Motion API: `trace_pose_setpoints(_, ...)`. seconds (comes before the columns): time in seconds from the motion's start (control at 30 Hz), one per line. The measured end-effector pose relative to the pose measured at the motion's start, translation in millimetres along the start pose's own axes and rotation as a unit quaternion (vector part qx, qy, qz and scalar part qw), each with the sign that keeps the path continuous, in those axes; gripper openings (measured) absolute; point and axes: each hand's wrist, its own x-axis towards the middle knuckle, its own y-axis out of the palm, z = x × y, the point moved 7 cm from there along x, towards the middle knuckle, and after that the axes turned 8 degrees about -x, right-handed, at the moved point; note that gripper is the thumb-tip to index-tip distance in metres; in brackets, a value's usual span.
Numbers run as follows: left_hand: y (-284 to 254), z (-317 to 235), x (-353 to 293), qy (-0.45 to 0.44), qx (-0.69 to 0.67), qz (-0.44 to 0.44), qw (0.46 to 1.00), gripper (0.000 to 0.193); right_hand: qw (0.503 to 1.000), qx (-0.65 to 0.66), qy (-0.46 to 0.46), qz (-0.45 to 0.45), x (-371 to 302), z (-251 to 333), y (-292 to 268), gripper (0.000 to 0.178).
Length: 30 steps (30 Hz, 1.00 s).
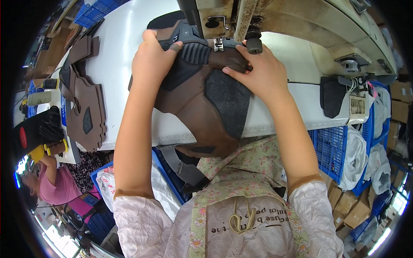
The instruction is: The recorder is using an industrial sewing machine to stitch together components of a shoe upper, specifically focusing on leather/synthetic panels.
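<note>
A brown and black stitched shoe upper (pixel 185 101) lies across the white sewing table, its lower end hanging over the front edge. At the left, my left hand (pixel 155 58) grips its upper edge beside a ribbed dark panel; a grey cover wraps the thumb tip. On the other side, my right hand (pixel 263 71) pinches a fold of brown material between thumb and fingers. Between my hands, the metal presser foot (pixel 218 44) of the sewing machine (pixel 297 26) stands at the upper's far edge. The needle is too small to make out.
Flat brown cut pieces (pixel 88 112) lie on the table's left part. A black piece (pixel 332 96) hangs at the right edge. Blue crates (pixel 329 148) with white bags stand at the right. Another person (pixel 58 185) in pink sits at the far left.
</note>
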Motion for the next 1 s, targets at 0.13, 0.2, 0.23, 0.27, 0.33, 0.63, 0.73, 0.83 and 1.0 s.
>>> trace_pose_setpoints(0.13, -1.9, -2.1, -0.9, 0.003, 0.004, -0.005, 1.0, 0.07, 1.0, 0.001, 0.003, 0.006, 0.6, 0.1, -0.3, 0.05)
trace_pose_setpoints(0.2, -1.9, -1.8, -0.9, -0.009, 0.001, 0.006, 1.0, 0.069, 1.0, -0.001, 0.005, 0.015, 0.8, 0.3, 0.2, 0.05)
trace_pose_setpoints(0.23, -2.3, -2.3, -1.4, -0.009, 0.002, 0.005, 1.0, 0.069, 1.0, 0.005, 0.008, 0.012, 0.7, 0.5, -0.2, 0.05)
trace_pose_setpoints(0.27, -3.0, -2.7, -2.2, -0.012, 0.005, 0.0, 1.0, 0.062, 1.0, 0.012, 0.012, 0.009, 0.5, 0.6, -0.7, 0.049)
trace_pose_setpoints(0.33, -5.0, -4.0, -2.2, -0.014, 0.009, -0.008, 1.0, 0.056, 1.0, 0.006, 0.013, 0.012, 0.0, 0.3, -0.2, 0.049)
trace_pose_setpoints(0.63, -4.9, -7.7, -4.8, -0.04, 0.002, 0.026, 0.999, 0.062, 0.999, -0.015, 0.023, 0.039, 0.0, 0.6, -1.7, 0.049)
trace_pose_setpoints(0.73, -5.5, -6.1, -3.3, -0.004, 0.01, 0.003, 1.0, 0.065, 0.999, -0.015, 0.019, 0.033, 0.2, 1.3, -0.9, 0.048)
trace_pose_setpoints(0.83, -3.3, -4.3, -1.8, -0.009, -0.001, 0.013, 1.0, 0.065, 0.999, -0.01, 0.019, 0.027, -0.1, 1.3, -2.0, 0.048)
trace_pose_setpoints(1.0, -2.3, -4.7, -2.5, -0.003, 0.0, 0.007, 1.0, 0.066, 0.999, 0.001, 0.023, 0.025, -0.2, 0.6, -3.3, 0.046)
